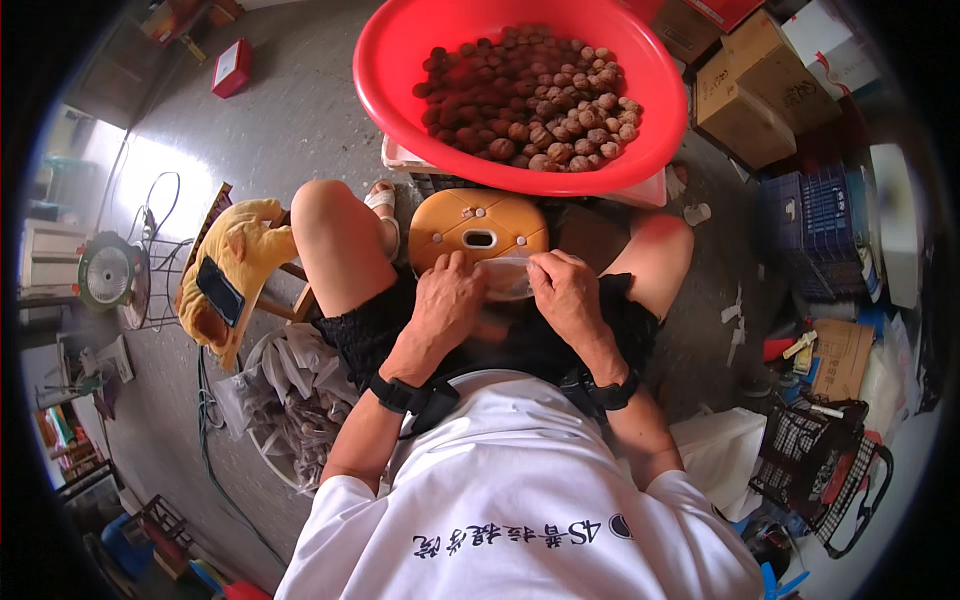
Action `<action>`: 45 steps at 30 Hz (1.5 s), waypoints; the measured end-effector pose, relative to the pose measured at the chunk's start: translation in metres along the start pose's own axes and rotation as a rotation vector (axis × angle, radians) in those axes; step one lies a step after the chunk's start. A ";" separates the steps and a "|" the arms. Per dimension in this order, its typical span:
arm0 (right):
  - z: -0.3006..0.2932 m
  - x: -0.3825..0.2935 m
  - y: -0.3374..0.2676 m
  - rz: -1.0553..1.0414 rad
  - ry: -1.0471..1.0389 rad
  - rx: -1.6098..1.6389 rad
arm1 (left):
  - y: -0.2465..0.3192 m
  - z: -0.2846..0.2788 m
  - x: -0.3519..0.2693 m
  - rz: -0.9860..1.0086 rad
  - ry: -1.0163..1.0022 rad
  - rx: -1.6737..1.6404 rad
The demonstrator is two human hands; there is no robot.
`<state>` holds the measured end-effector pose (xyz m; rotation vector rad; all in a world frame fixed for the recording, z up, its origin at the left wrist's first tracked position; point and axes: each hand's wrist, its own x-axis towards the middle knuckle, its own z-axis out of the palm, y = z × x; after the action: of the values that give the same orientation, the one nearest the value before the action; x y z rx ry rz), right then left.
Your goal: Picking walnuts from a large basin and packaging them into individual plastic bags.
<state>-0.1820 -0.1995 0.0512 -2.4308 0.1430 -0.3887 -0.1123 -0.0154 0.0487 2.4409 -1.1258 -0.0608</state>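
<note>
My left hand [447,298] and my right hand [568,294] hold a clear plastic bag [506,280] between them, above my lap. The fingers of each hand are closed on a side of it. Its mouth looks rounded, and I cannot make out anything inside. Just beyond the hands is a tan padded stool top [480,214] with a white-rimmed oval slot. Farther forward stands a wide red plastic basin [517,180], its floor covered with walnuts [559,112] in their shells. The walnuts on the left side lie in shadow.
To the left, a phone [220,290] lies on a yellow plush cover [251,232]. Filled clear plastic bags [300,397] sit in a tub by my left hip. A small fan [107,271] stands farther left. Cardboard boxes [757,97] and a dark blue crate [814,217] line the right side.
</note>
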 end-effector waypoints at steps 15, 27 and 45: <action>0.029 0.018 0.003 -0.114 -0.021 -0.055 | -0.024 -0.008 0.000 -0.166 0.263 -0.074; -0.066 0.145 -0.037 -0.093 -0.186 0.148 | -0.088 -0.001 0.034 -0.158 0.331 -0.453; 0.010 0.341 0.114 0.014 -0.893 -0.869 | -0.104 0.012 0.032 -0.397 0.246 -0.477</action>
<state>0.1447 -0.3501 0.0535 -3.1648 -0.0916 0.9729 -0.0198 0.0154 -0.0003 2.1267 -0.4444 -0.1312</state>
